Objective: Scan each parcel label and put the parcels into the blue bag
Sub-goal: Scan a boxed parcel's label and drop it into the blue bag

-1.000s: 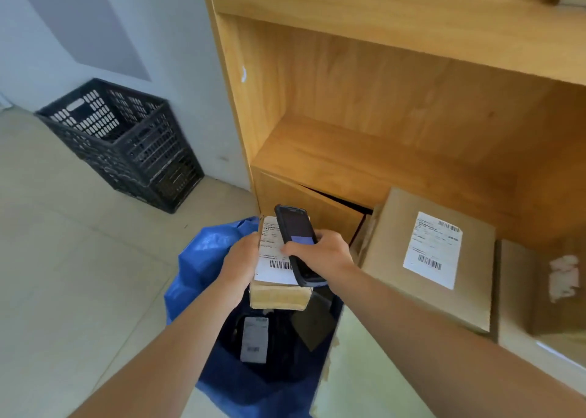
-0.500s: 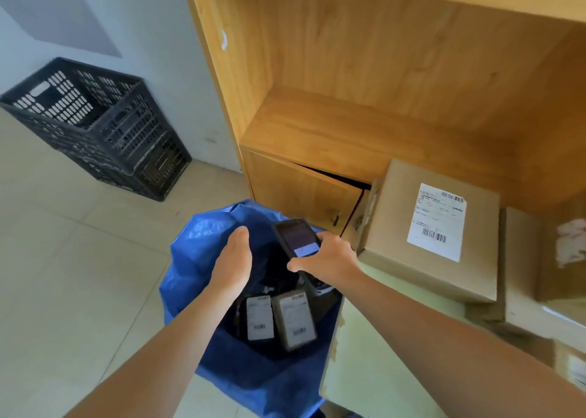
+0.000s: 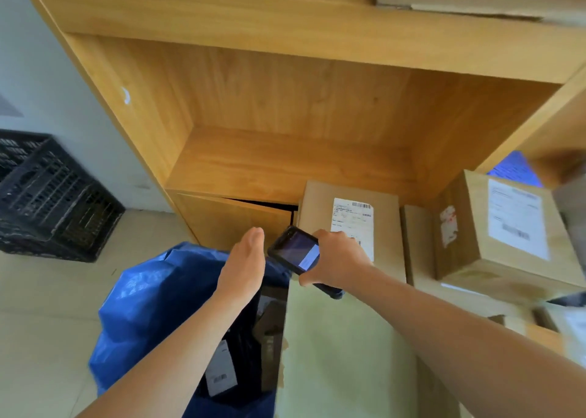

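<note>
My right hand (image 3: 337, 260) grips a black handheld scanner (image 3: 296, 254) with its screen lit, held in front of a brown cardboard parcel (image 3: 320, 214) that carries a white label (image 3: 352, 219). My left hand (image 3: 245, 263) is empty, fingers straight, raised above the open blue bag (image 3: 149, 309). Inside the bag lie dark parcels, one with a white label (image 3: 220, 370). A second labelled brown parcel (image 3: 504, 227) stands to the right.
A wooden shelf unit (image 3: 285, 163) rises behind the parcels, with more boxes on its top shelf. A black plastic crate (image 3: 47, 195) stands on the tiled floor at left. A pale flat carton (image 3: 342, 354) lies beside the bag under my right arm.
My left hand let go of the small labelled parcel, which now lies in the bag, and rose empty. My right hand carried the scanner right toward the brown parcel. The view tilted up.
</note>
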